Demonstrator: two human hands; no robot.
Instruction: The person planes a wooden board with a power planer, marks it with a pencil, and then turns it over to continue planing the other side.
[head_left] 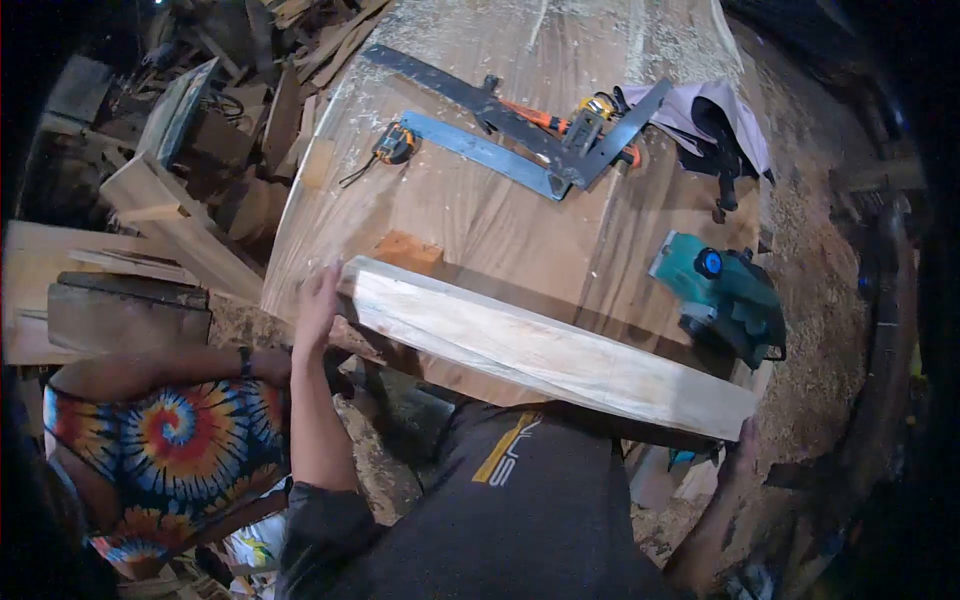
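Observation:
A long, thick wooden board (540, 345) spans the near side of the workbench, tilted with its pale long face toward me. My left hand (320, 298) grips its left end, the fingers partly hidden around the edge. At the right end my right hand (742, 448) holds the lower corner; it is dim, and its fingers are mostly hidden. A small orange-brown wood block (410, 250) lies just beyond the board's left part. Right of the board's far side rests a teal electric planer (715, 290).
On the workbench (450, 220) lie metal squares (485, 152), a tape measure (394, 144), orange-handled tools (535, 116) and a pale cloth (715, 125). A person in a tie-dye shirt (180, 440) is at my left. Scrap wood (180, 220) is piled beyond; shavings (810, 250) cover the right side.

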